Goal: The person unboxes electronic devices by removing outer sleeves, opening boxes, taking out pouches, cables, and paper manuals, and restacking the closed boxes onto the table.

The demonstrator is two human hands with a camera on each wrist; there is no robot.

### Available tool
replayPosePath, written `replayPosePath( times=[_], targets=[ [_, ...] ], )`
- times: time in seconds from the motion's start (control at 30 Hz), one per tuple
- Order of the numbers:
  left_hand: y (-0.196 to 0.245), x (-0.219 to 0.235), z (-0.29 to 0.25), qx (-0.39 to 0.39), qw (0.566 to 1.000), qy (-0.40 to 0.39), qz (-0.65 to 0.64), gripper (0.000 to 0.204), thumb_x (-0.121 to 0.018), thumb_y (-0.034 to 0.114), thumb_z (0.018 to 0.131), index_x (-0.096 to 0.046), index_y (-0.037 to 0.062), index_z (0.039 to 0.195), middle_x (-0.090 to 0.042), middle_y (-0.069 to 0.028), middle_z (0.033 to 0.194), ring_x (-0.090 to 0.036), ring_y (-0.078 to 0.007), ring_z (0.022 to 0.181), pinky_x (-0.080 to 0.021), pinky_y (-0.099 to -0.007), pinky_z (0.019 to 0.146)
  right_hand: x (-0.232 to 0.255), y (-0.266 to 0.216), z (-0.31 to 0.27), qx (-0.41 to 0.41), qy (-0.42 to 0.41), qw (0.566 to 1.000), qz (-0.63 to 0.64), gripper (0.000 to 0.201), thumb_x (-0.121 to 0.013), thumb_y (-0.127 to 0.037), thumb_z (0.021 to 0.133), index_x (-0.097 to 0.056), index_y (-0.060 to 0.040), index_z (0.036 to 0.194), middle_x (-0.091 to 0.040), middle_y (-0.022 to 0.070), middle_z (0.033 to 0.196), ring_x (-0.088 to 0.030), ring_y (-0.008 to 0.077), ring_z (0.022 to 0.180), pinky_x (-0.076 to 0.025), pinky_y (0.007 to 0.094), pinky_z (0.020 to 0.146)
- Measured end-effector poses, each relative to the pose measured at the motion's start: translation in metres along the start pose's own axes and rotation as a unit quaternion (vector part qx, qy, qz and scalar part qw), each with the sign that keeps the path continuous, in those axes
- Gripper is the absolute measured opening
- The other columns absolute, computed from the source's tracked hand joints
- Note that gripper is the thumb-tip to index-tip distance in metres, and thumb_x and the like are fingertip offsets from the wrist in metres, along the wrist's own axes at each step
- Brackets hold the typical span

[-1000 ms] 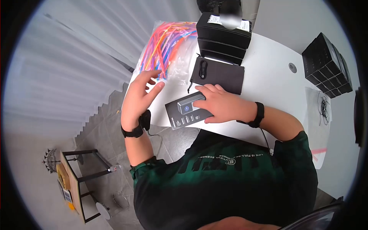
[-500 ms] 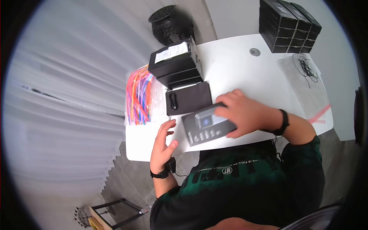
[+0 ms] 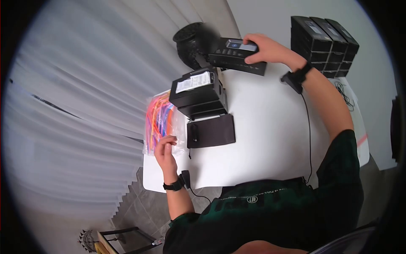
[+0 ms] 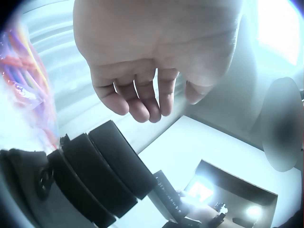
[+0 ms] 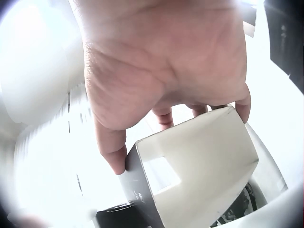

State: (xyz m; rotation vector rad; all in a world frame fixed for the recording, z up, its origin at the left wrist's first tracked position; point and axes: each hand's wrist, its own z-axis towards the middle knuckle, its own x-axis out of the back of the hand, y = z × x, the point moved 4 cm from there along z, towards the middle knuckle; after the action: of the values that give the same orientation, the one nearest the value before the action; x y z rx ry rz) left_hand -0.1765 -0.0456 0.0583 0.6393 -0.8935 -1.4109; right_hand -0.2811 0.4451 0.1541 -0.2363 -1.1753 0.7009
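Our right hand (image 3: 268,48) grips, fingers (image 5: 112,148) spread, a black rectangular printed box (image 3: 234,62); only the right wrist view exposes its pale face (image 5: 209,166). Our left hand (image 3: 164,155), loosely curled, is empty.

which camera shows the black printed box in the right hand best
The head view: there the black printed box shows its picture and a long side, the right hand covering part. Right wrist: a dark side and pale surface, close but cropped. Left wrist: only a small lettered part.
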Motion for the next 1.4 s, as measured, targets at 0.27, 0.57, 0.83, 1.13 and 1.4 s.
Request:
replayPosePath(
  times=[0.27,0.57,0.83,1.13,1.4],
  targets=[
    [-0.085,0.033,0.174,0.206,0.942,-0.014,-0.264,0.063,-0.042,0.052,0.108,-0.043,0.0074,0.153,-0.048,-0.0208,0.151,-0.046,-0.0338,0.141,-0.037,-0.0462,0.118,-0.105,-0.027,0.142,0.017,-0.098,0.993,0.062,0.06,-0.083,-0.039,0.078,-0.06,-0.0095,0.124,-0.059,0.0169,0.125,-0.057,0.0342,0.115,-0.047,0.0411,0.096],
    [-0.168,-0.046,0.251,0.391,0.865,-0.245,-0.199,0.086,-0.037,0.068,0.104,-0.02,0.01,0.166,-0.031,-0.0233,0.166,-0.031,-0.0378,0.153,-0.027,-0.0468,0.125,-0.146,-0.034,0.152,0.051,-0.148,0.987,0.033,0.064,-0.083,-0.046,0.077,-0.063,-0.0119,0.127,-0.056,0.0216,0.128,-0.053,0.039,0.125,-0.045,0.0432,0.103],
    [-0.17,-0.059,0.267,0.431,0.825,-0.237,-0.278,0.079,-0.035,0.065,0.106,-0.037,0.0047,0.157,-0.054,-0.0148,0.151,-0.052,-0.0313,0.139,-0.041,-0.0435,0.117,-0.156,-0.032,0.148,0.026,-0.181,0.979,0.09,0.078,-0.076,-0.061,0.083,-0.057,-0.0108,0.139,-0.054,0.0233,0.136,-0.054,0.0406,0.128,-0.047,0.0474,0.103],
    [-0.154,-0.059,0.278,0.404,0.862,-0.247,-0.181,0.071,-0.035,0.055,0.109,-0.037,0.0025,0.156,-0.053,-0.0141,0.152,-0.053,-0.0302,0.138,-0.042,-0.0417,0.115,-0.183,-0.006,0.129,-0.141,-0.061,0.868,0.473,0.076,-0.042,-0.064,0.104,-0.036,-0.0119,0.159,-0.035,0.0124,0.166,-0.025,0.0322,0.155,-0.021,0.0505,0.123],
    [-0.124,-0.059,0.277,0.425,0.85,-0.272,-0.152,0.074,-0.034,0.056,0.109,-0.035,-0.002,0.156,-0.052,-0.0208,0.15,-0.056,-0.034,0.135,-0.045,-0.0444,0.114,-0.197,0.009,0.132,-0.169,-0.106,0.855,0.479,0.09,-0.038,-0.076,0.099,-0.028,-0.0147,0.164,-0.017,0.0125,0.174,-0.009,0.0342,0.16,-0.007,0.0644,0.122]
  ],
)
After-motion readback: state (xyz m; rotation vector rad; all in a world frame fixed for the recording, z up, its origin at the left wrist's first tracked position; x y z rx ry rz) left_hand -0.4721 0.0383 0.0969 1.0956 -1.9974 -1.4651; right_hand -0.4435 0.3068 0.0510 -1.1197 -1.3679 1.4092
